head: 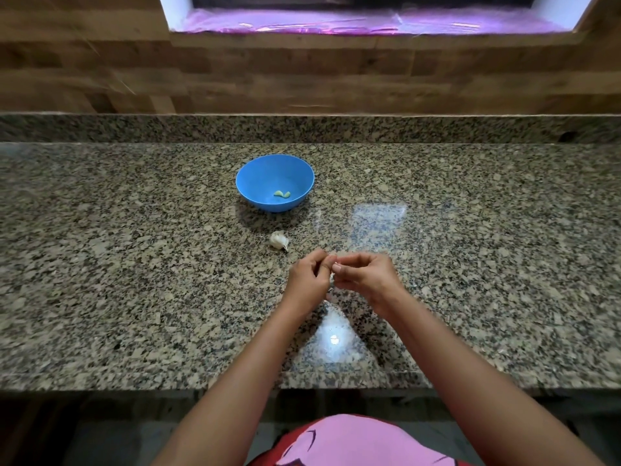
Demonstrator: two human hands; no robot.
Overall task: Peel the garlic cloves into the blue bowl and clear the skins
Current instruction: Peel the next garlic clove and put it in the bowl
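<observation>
As peeled cloves (283,194) sit in blue bowl (250,183) — left hand (307,280), right hand (366,275) pinch clove (332,277).

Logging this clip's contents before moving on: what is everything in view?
blue bowl: one, blue, far centre of counter.
peeled cloves: two, pale yellow, inside the blue bowl.
garlic piece: one, white, on counter between bowl and hands.
garlic clove: one, white, between both hands, mostly hidden.
counter: one, speckled granite, across the view.
wall: one, brown wood-look, behind counter.
shirt: one, pink and red, bottom edge.
left hand: one, pinches the garlic clove.
right hand: one, pinches the garlic clove.
</observation>
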